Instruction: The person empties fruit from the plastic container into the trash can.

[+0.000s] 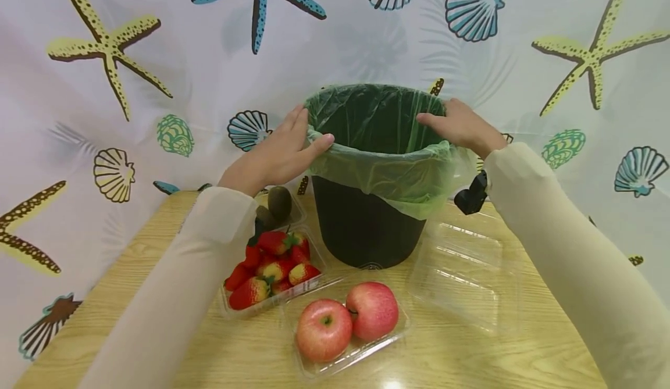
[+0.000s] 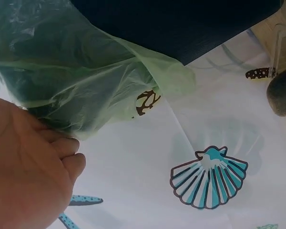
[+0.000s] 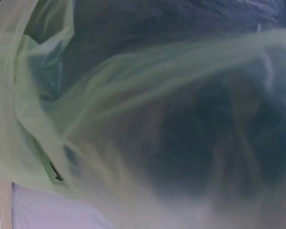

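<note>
A black bin [image 1: 369, 226] stands on the table, lined with a thin green garbage bag [image 1: 387, 174] whose edge is folded down over the rim. At the rim's left side, my left hand [image 1: 280, 153] holds the bag, thumb along the top and fingers outside. The left wrist view shows bent fingers against the loose green plastic [image 2: 95, 86]. My right hand [image 1: 463, 124] grips the opposite side of the rim, its thumb reaching over the opening; its other fingers are mostly hidden. Only translucent bag folds [image 3: 133, 109] fill most of the right wrist view.
Below my left arm lie a clear tray of strawberries [image 1: 274, 267] and brown kiwis [image 1: 280, 203]. Two red apples [image 1: 324, 329] sit in another clear tray in front of the bin. Clear plastic containers [image 1: 466, 278] lie at right. A patterned curtain [image 1: 335, 46] hangs behind.
</note>
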`<state>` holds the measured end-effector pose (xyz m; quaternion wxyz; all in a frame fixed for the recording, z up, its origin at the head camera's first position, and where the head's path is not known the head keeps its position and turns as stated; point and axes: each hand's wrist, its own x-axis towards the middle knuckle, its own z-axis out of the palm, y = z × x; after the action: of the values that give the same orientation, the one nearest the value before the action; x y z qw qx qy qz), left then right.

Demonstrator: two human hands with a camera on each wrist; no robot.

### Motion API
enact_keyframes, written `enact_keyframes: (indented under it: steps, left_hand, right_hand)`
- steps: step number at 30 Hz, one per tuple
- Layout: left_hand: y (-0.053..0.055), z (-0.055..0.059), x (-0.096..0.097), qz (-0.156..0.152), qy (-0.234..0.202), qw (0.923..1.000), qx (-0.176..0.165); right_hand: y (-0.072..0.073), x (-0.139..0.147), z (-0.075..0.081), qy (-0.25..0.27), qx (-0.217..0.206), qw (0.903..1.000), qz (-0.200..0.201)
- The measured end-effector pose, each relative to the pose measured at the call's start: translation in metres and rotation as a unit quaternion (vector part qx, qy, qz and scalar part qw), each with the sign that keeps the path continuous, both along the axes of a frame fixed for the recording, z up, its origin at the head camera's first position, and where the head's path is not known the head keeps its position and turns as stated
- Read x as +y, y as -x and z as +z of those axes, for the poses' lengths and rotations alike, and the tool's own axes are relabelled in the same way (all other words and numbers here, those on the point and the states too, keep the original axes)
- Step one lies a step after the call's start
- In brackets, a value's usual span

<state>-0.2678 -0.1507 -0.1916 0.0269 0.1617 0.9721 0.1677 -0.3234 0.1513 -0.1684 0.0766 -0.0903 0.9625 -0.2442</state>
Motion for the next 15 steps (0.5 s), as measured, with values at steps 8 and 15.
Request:
enact_keyframes:
  steps: [8,15]
  left_hand:
    - [-0.011,-0.014,-0.030,-0.006,0.018,0.9997,0.013]
    - [-0.029,-0.040,-0.062,0.012,-0.003,0.9999,-0.010]
  right_hand:
    - [-0.001,0.001,0.006,-0.020,-0.009,0.9998,-0.003]
    - [-0.003,-0.004,0.001,-0.011,-0.006,0.9999,0.003]
